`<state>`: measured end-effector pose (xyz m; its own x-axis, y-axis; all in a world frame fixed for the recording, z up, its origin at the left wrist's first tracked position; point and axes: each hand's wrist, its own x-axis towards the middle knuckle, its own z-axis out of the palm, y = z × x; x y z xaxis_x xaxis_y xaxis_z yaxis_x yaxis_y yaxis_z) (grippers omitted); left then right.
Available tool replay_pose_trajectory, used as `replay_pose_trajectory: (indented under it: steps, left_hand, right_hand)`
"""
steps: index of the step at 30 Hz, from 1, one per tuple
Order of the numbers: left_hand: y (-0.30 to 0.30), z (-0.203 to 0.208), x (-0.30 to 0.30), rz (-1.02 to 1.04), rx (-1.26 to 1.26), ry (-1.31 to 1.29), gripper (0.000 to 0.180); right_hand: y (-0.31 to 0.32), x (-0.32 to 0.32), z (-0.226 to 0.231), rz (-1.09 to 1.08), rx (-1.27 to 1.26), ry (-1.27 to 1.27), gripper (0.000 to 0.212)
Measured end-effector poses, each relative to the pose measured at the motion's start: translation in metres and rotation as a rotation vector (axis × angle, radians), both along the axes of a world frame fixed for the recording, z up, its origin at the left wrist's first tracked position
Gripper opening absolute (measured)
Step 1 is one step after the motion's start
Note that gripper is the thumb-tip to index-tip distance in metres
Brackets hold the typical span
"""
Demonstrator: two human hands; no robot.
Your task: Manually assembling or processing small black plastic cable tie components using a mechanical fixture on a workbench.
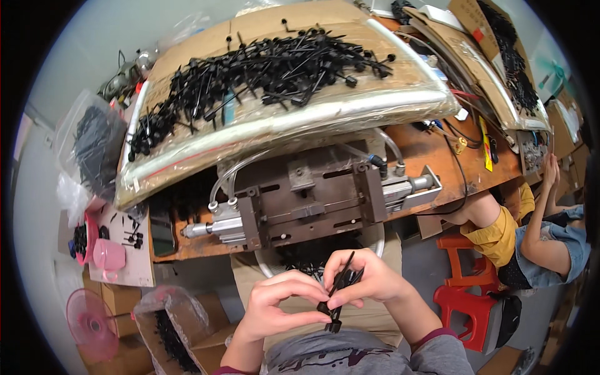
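Above my lap (247, 275), short of the near edge of the tabletop (420, 153), the black stemmed pieces (342, 275) are found between my two hands, in contact with both. My right hand (370, 280) grasps the small bundle, fingers curled behind it and thumb laid across the front; my left hand (275, 303) pinches at the head end between thumb and fingertips. The exact number of pieces cannot be told, as the fingers cover part of them. Long axis: slanted, with the thin stems pointing away from me and slightly right, toward the tabletop's near edge, and the thicker heads lying nearer my body. Below and beyond the hands, the pale rim of a basin (380, 240) curves out from under the tabletop's near edge, with more dark pieces inside it. Along that edge sits the metal fixture (281, 215), a cylinder at either end; a gap separates it from my fingertips. Behind the fixture, the front edge of the cardboard tray (269, 22) overhangs the tabletop, bearing a heap of similar black parts (275, 65). Sideways, my hands stand well apart from the red stool (459, 306) at right, and a co-worker (544, 244) sits farther off, beyond the stool.
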<state>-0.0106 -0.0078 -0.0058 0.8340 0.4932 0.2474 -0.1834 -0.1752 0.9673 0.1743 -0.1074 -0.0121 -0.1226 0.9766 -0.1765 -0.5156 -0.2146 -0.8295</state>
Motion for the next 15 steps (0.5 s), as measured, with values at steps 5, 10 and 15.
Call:
replay_pose_trajectory:
  steps: [5, 10, 15]
  left_hand:
    - [-0.003, -0.003, 0.003, 0.086, -0.037, -0.014, 0.031]
    - [0.002, -0.003, 0.004, 0.012, 0.005, -0.022, 0.032]
    - [0.006, -0.016, 0.004, 0.135, 0.153, -0.077, 0.029]
  right_hand:
    - [0.007, 0.003, -0.005, -0.014, -0.025, 0.070, 0.028]
    - [0.007, 0.003, -0.030, 0.044, 0.000, 0.209, 0.029]
    - [0.002, 0.000, -0.021, -0.115, -0.069, 0.268, 0.033]
